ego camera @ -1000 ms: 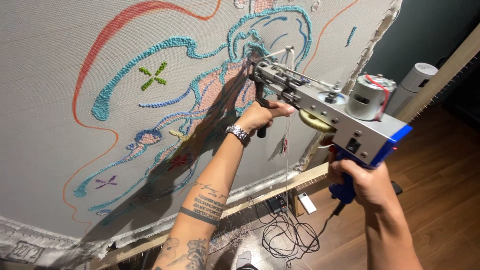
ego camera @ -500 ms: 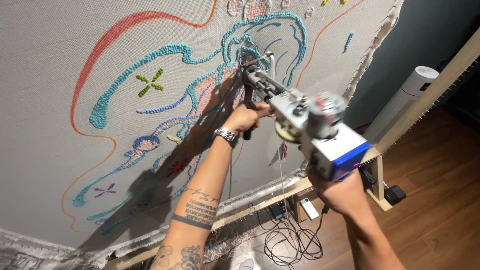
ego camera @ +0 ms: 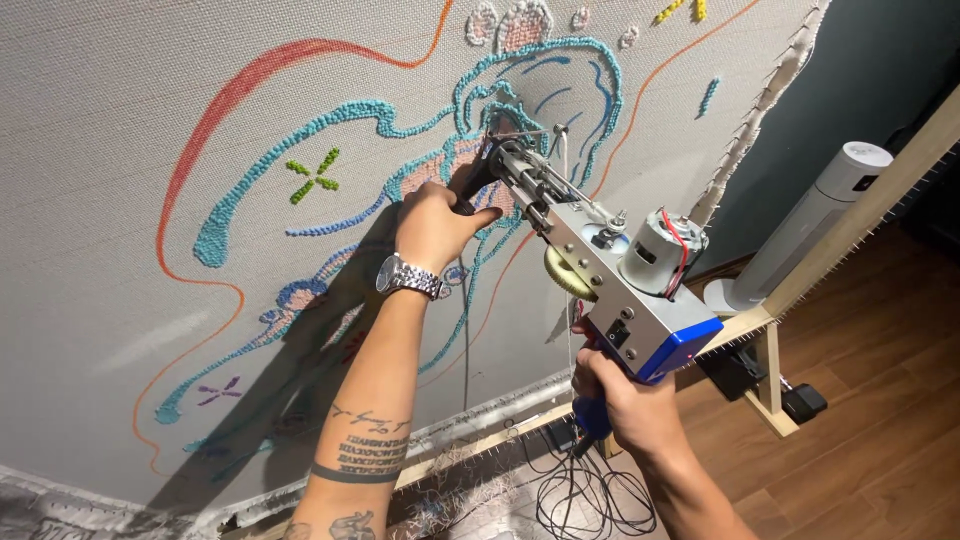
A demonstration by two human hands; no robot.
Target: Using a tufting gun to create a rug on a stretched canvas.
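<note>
A silver and blue tufting gun (ego camera: 610, 270) is pressed with its needle tip against a grey cloth (ego camera: 120, 150) stretched on a wooden frame (ego camera: 850, 240). My left hand (ego camera: 435, 225), with a metal watch on the wrist, grips the gun's black front handle close to the cloth. My right hand (ego camera: 625, 400) holds the blue rear grip below the motor. The needle sits in a pink tufted patch ringed by teal yarn lines (ego camera: 400, 115). Orange drawn outlines and small green tufts (ego camera: 312, 175) lie to the left.
A white tower fan (ego camera: 800, 230) stands on the wooden floor behind the frame at right. Black cables (ego camera: 590, 495) coil on the floor under the frame. A black box (ego camera: 805, 400) lies beside the frame's foot.
The view has closed in on the cloth. Both hands and the gun have stayed on the same pink patch, with the gun's rear swung slightly lower and to the right.
</note>
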